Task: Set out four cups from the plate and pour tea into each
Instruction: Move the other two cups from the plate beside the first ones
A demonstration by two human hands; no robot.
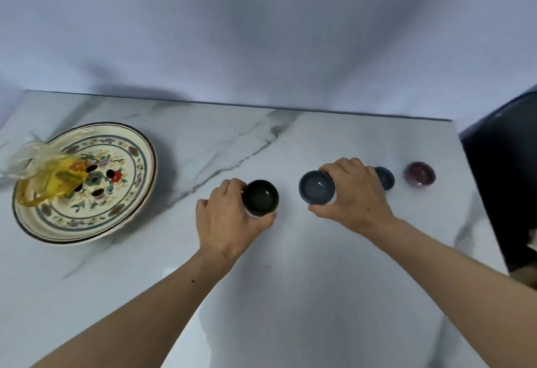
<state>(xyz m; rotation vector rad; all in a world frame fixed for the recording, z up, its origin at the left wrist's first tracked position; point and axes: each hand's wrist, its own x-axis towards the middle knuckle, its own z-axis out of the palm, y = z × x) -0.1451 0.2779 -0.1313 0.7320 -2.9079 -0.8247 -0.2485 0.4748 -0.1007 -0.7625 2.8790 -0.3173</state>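
both hands grasping cups: left hand (229, 216) wraps the dark green cup (260, 198), right hand (353, 193) pinches the grey-blue cup (316, 188), mid-frame on the marble table (290, 266). to their right stand a small blue cup (386, 178), partly hidden behind the right hand, and a purple cup (420, 174). floral plate (128, 193) at left now bears only the glass teapot (49, 177), blurred. judgement: setting-out nearly done, pouring not begun. risk: right hand's knuckles sit close to the blue cup, so withdrawing could knock it; uneven spacing may make pouring splash.
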